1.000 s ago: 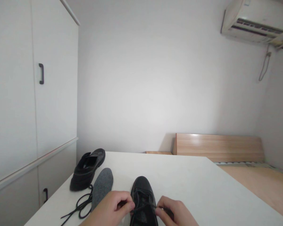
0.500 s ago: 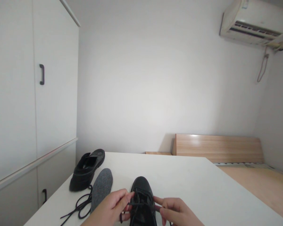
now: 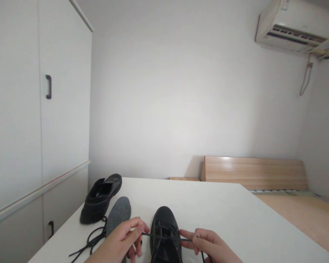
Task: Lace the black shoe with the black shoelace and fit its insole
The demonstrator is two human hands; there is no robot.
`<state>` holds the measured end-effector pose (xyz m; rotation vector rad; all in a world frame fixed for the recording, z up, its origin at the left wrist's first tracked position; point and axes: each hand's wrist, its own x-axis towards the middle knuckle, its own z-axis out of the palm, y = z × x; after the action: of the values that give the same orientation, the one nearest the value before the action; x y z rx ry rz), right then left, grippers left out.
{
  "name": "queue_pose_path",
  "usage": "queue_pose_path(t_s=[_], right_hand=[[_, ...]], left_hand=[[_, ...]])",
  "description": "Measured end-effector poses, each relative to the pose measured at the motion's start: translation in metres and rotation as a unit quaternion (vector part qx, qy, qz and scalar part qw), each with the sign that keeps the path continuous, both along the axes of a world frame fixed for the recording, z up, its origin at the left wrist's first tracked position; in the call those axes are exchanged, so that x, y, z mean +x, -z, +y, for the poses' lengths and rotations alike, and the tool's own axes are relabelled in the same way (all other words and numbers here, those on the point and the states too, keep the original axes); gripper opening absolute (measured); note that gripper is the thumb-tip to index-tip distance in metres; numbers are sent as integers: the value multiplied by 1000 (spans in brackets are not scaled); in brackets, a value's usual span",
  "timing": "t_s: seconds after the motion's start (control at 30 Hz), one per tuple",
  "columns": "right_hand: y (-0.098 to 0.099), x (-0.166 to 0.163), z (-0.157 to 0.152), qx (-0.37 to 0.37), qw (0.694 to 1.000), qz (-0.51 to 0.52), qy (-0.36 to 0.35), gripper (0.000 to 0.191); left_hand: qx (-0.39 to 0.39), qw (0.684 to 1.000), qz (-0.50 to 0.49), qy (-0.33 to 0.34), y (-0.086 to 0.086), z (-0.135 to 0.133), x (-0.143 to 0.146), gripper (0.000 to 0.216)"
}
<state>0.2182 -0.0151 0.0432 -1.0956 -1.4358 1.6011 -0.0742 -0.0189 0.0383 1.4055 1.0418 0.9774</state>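
A black shoe [image 3: 166, 217] stands on the white table with its toe pointing away from me; its heel end is cut off by the lower edge of the view. A dark shoelace [image 3: 160, 237] runs straight across its opening, stretched between both hands. On the left of the shoe, my left hand [image 3: 130, 235] pinches one end between thumb and fingers. My right hand [image 3: 205, 243] grips the other end on the right, its index finger reaching to the shoe's side. A loose tail of lace hangs below the right hand.
Behind my left hand lies a grey felt insole [image 3: 119, 212], beside a loose black shoelace [image 3: 94, 241]. A second black shoe [image 3: 101, 197] sits at the far left of the white table [image 3: 208, 204]. A wardrobe [image 3: 65, 109] flanks the left side; a bed [image 3: 298, 208] is on the right.
Both hands have drawn slightly apart, the left one leftward and the right one rightward. The lace between them now shows as a longer, straighter line across the shoe.
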Motion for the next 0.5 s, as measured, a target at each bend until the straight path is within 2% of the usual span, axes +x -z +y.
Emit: queue_pose_path(t_s=[0.07,0.13,0.23,0.3,0.4,0.5], right_hand=[[5,3,9,21,998,-39,42,52],[6,5,24,57,992,-62,95,59],[-3,4,49,128,977,-26,170,68],[-14,-1,61,173,966,17,191,69],[-21,-12,66,202,964,78,155,59],[-9,-19,60,180,971,140,64,51]], left_hand=[[69,996,56,-28,-3,12,-7,58],[112,990,60,-65,-13,24,-12,54],[147,983,26,-103,-31,40,-14,52],[166,979,17,-115,-37,49,-12,49],[163,982,32,-93,-33,51,-8,47],[158,985,73,-13,-24,42,-6,40]])
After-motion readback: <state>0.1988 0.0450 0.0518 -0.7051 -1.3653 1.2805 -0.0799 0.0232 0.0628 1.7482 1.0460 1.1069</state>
